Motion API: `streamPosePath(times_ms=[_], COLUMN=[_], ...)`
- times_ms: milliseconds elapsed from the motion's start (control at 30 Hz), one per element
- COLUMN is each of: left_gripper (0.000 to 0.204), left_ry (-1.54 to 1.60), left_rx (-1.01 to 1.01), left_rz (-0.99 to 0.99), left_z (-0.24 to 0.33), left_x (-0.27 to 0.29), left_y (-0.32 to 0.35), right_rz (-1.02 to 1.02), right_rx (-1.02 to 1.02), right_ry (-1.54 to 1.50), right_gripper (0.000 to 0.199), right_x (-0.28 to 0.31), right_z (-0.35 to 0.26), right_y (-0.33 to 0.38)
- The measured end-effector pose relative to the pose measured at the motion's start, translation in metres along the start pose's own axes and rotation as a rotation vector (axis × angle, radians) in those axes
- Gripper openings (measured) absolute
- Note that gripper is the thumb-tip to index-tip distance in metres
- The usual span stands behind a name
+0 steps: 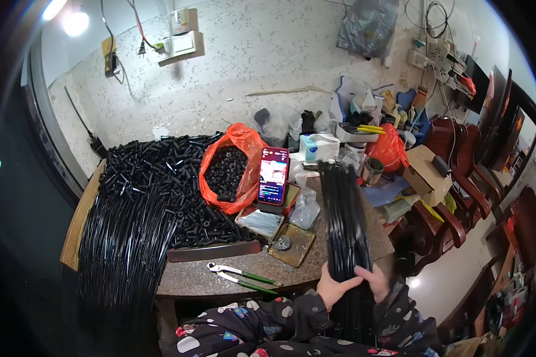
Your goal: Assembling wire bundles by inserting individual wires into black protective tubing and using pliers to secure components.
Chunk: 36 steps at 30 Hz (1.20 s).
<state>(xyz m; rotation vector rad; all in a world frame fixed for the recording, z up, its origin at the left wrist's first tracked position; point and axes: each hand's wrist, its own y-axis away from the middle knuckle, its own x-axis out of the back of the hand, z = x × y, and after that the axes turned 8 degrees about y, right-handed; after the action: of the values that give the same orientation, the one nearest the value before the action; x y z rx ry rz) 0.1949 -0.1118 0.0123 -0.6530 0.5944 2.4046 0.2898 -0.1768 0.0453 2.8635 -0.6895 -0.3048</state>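
Both my hands are wrapped round a thick bundle of long, thin, glossy black strands [343,232] at the right front of the table. My left hand [336,289] grips its left side, and my right hand [375,283] closes round the right side, its thumb near the left hand's. The bundle runs from a far end on the tabletop to a near end hanging down toward my lap. Whether the strands are tubes, rods or cable cannot be made out. Left of my hands, pliers with green handles [241,276] lie on the table's front edge.
A heap of black fittings [143,169] covers the table's left, with more strands [122,250] hanging off the front. A red plastic bag [244,140] of small black parts stands beside a propped phone [273,177]. Tissue box [318,146] behind; wooden chair [441,232] to the right.
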Motion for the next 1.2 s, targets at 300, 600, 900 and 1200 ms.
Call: streamPosePath(times_ms=[300, 600, 900, 1200], left_gripper=[0.091, 0.081, 0.09, 0.059], left_ry=[-0.099, -0.284, -0.321, -0.31], left_rx=[-0.633, -0.775, -0.966, -0.973], left_rz=[-0.641, -0.759, -0.973, -1.107], left_z=[0.125, 0.134, 0.183, 0.233], left_x=[-0.065, -0.069, -0.105, -0.174], left_y=[-0.049, -0.084, -0.071, -0.04], right_rz=[0.129, 0.002, 0.238, 0.291], right_rx=[0.754, 0.986, 1.091, 1.185], right_ry=[0.207, 0.17, 0.273, 0.303], right_gripper=[0.064, 0.072, 0.067, 0.048], right_x=[-0.02, 0.011, 0.031, 0.088], right_z=[-0.122, -0.107, -0.169, -0.221], right_y=[-0.017, -0.07, -0.036, 0.075])
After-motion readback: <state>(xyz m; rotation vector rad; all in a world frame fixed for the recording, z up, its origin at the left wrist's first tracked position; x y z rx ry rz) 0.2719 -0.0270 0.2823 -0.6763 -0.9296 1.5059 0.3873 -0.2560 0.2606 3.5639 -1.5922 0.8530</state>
